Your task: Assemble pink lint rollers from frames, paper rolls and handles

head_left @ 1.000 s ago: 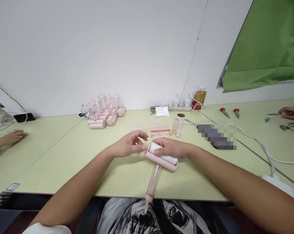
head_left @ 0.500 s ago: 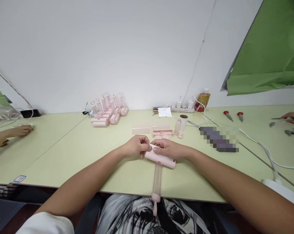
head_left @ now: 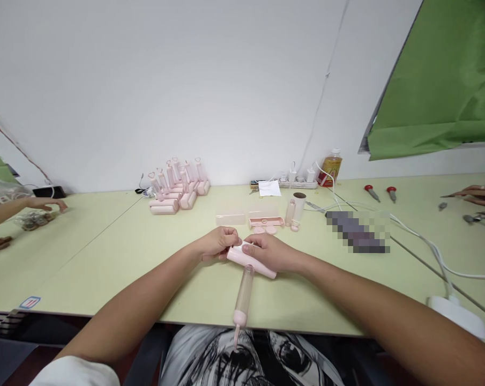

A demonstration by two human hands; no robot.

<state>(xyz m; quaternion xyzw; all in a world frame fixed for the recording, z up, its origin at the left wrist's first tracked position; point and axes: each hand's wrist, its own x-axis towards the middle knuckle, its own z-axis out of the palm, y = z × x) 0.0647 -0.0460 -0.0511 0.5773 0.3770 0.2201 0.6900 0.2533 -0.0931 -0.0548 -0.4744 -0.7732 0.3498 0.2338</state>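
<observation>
A pink lint roller (head_left: 252, 263) lies slantwise between my hands, its clear tube handle (head_left: 244, 292) pointing back over the table edge towards my lap. At its left end, my left hand (head_left: 222, 241) has its fingers curled and pinched against the roller. Across the top and right end rests my right hand (head_left: 270, 251), thumb on the white sheet surface and fingers round the far side. Just beyond my hands are an open pink case piece (head_left: 266, 222), small pink round parts (head_left: 265, 230), a clear tube (head_left: 290, 213) and a white paper roll (head_left: 298, 203).
Several pink rollers with upright handles (head_left: 178, 185) stand against the wall at left. A power strip (head_left: 298, 184), a drink bottle (head_left: 331, 167), red-handled tools (head_left: 371, 192) and white cables (head_left: 423, 241) lie to the right. Other people's hands (head_left: 45, 203) show at both sides.
Both my hands and the roller have shifted slightly left in view. The handle now slants more to the lower left. The co-worker's hand at left has moved to the right, above a bag.
</observation>
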